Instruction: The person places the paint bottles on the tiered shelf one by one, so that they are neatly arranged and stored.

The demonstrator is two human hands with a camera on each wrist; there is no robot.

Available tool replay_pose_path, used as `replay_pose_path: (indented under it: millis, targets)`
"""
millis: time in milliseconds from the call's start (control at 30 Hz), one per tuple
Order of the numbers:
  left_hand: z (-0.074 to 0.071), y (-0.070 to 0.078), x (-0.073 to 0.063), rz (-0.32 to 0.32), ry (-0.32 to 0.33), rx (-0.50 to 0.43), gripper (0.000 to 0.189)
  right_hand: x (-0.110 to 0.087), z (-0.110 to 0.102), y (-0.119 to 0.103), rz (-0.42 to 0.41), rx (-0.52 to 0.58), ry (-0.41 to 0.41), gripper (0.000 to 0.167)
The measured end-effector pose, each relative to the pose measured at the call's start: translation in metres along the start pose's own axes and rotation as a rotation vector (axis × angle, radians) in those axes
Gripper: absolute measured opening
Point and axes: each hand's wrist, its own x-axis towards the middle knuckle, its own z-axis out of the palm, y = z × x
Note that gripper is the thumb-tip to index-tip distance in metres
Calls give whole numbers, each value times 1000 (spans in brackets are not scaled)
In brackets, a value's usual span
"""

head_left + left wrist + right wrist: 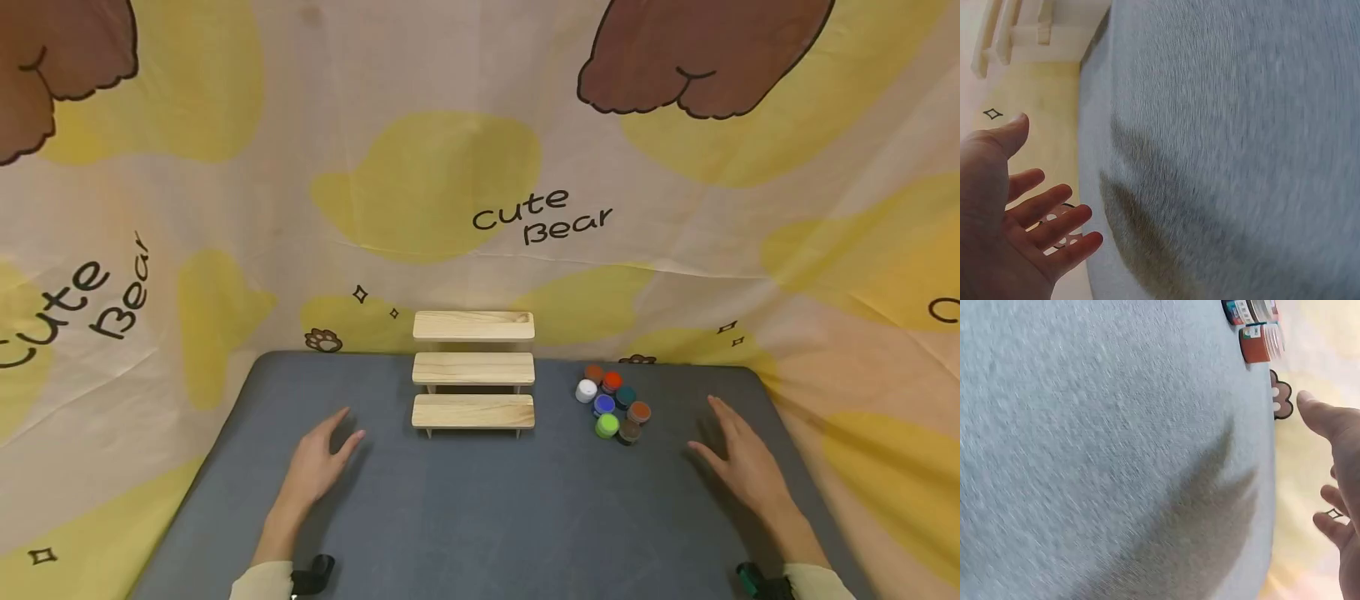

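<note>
Much at the margins is cut off: the near edge of the grey table (480,517) lies out of the head view, both sleeves (262,581) run out of its bottom, the left wrist view catches just part of the wooden stand (473,368) at its top edge, and the right wrist view trims both the jars and the right hand (750,471). In the head view the stand's legs are mostly hidden beneath its boards, and some of the small jars (603,405) partly cover one another; the print on their labels is too small to read even from the right wrist. The stand sits at the far middle of the table, its three boards rising like steps toward the far side, their long axes running left to right. The jars cluster at the far right, between the stand and the right hand, standing upright with their tops facing up: white, red, blue, green, teal and several brownish ones. The left hand (315,462) is left of the stand and nearer, its thumb well apart from the gently bent fingers, holding nothing. The right hand, near the jars on their right, has its thumb spread away from its fingers and is likewise holding nothing; some of its fingertips are hidden.
</note>
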Motion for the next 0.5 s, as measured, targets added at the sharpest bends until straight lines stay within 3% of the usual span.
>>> replay_pose_path:
  millis: [233,500]
  targets:
    - [3,4,-1,-24,46,-81,61,-3,6,-12,-8,76,46,77]
    - [15,8,-4,-47,26,-137,60,-5,11,-23,-10,95,79,70]
